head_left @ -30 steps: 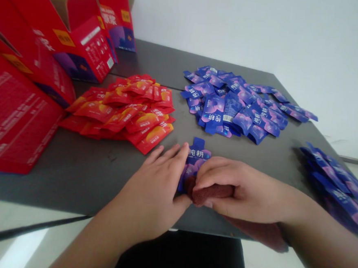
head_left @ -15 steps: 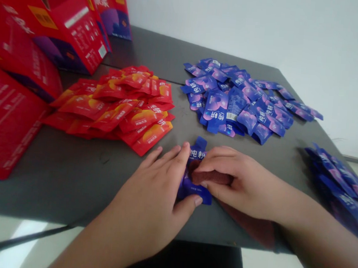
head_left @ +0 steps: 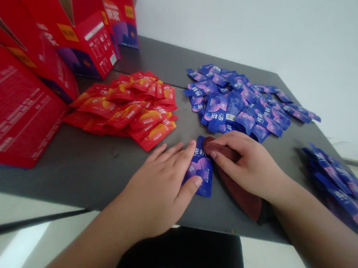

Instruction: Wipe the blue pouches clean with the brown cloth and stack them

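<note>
A blue-purple sachet point(head_left: 205, 177) lies flat on the grey table, printed side up. Across its left edge rests my left hand point(head_left: 165, 182), fingers stretched out and the thumb on the lower part. My right hand point(head_left: 241, 163) pinches a bunched brown cloth point(head_left: 245, 191) whose front end touches the sachet's upper right part. The rest of that cloth trails down toward the table's near edge. Beyond my hands is a pile of blue-purple sachets point(head_left: 217, 106), with a pile of red-orange sachets point(head_left: 122, 107) to its left.
Tall red boxes point(head_left: 95, 42), some with open tops, stand along the left side. Another stack of blue sachets point(head_left: 341, 186) lies at the right edge of the table point(head_left: 82, 156). A white wall point(head_left: 250, 28) rises behind the table.
My right hand and the cloth have slid up from the sachet's middle to its upper right, uncovering its lower print. The left hand still lies on the sachet. The view has shifted slightly.
</note>
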The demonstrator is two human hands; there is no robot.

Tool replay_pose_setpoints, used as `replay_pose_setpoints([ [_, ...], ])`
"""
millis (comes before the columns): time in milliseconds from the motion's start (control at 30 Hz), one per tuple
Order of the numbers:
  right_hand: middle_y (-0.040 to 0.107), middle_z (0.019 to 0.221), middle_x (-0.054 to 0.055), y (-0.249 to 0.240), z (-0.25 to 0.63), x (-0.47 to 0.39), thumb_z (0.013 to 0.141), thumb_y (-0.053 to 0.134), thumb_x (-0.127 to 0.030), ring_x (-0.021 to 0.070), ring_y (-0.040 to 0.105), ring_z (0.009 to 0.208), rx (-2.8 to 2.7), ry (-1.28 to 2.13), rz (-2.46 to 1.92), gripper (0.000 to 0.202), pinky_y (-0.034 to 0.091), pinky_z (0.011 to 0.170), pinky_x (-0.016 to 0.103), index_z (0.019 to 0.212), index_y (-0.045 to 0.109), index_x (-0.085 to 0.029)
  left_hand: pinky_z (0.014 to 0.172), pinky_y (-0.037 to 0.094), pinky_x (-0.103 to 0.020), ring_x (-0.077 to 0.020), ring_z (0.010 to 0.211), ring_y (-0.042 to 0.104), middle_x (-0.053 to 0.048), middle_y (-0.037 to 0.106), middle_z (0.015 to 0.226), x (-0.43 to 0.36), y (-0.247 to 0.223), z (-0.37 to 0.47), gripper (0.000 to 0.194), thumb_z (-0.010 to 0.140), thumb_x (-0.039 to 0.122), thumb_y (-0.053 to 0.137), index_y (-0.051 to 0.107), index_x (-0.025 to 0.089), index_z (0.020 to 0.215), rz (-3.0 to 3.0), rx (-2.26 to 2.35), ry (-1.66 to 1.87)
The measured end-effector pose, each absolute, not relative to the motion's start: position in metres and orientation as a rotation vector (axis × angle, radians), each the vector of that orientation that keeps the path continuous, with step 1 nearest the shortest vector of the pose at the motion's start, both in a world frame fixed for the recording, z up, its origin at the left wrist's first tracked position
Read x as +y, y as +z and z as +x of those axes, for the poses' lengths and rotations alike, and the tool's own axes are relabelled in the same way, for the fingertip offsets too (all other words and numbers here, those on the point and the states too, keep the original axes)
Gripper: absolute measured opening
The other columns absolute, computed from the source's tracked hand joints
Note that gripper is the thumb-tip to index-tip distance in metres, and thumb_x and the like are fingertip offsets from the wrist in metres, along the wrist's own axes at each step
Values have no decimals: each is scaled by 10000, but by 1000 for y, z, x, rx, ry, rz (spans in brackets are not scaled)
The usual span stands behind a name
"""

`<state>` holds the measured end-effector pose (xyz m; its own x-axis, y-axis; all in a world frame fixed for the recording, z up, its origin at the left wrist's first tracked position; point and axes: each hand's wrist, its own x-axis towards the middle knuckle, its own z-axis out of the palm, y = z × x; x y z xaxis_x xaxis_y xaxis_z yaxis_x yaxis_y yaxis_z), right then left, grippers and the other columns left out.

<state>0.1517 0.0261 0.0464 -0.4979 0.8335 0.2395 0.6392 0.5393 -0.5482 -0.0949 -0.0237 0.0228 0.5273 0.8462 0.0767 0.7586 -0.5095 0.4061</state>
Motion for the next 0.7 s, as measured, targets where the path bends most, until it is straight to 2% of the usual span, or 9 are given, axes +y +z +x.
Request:
replay_pose_setpoints([
  [67, 788, 1144, 42, 47, 152, 26, 1001, 703, -249, 248, 729, 1069, -2288, 542, -1200, 149, 555, 983, 413, 1135, 768, -251, 1334, 288, -559, -302, 1606, 413, -131, 427, 1734, -24, 22, -92, 669, 1121, 424, 437, 314, 113, 1701, 2475, 1348, 374],
  [233, 784, 1181, 62, 56, 150, 17, 989, 711, -210, 250, 726, 1102, -2301, 554, -1073, 188, 557, 992, 402, 1169, 754, -246, 1317, 320, -578, -367, 1618, 380, -184, 369, 1750, -24, 19, -88, 850, 1022, 439, 607, 263, 76, 1708, 2443, 1458, 392],
  [367, 764, 1143, 49, 63, 142, 6, 916, 718, -77, 200, 709, 1074, -2444, 903, -813, 301, 564, 966, 325, 1174, 755, -228, 1320, 319, -561, -346, 1616, 390, -192, 381, 1745, -24, 17, -89, 876, 1007, 427, 615, 227, 76, 1709, 2441, 1428, 424],
  [467, 745, 1114, 35, 62, 136, 5, 870, 694, 4, 172, 689, 1028, -2514, 1047, -788, 367, 542, 961, 305, 1150, 768, -220, 1323, 310, -553, -333, 1614, 396, -198, 381, 1745, -24, 16, -90, 877, 995, 392, 626, 219, 69, 1702, 2461, 1389, 436],
  [600, 731, 1074, 31, 60, 135, 10, 954, 686, -58, 164, 671, 1011, -2514, 1069, -820, 252, 513, 973, 315, 1129, 780, -214, 1326, 295, -559, -315, 1609, 408, -170, 428, 1728, -25, 15, -89, 801, 1018, 345, 593, 243, 90, 1691, 2487, 1375, 455],
  [700, 724, 1060, 32, 61, 135, 11, 972, 685, -75, 170, 661, 1008, -2519, 1037, -859, 219, 499, 975, 328, 1111, 786, -211, 1319, 309, -565, -319, 1600, 422, -166, 428, 1729, -25, 15, -90, 804, 1021, 366, 598, 250, 87, 1690, 2492, 1378, 448],
])
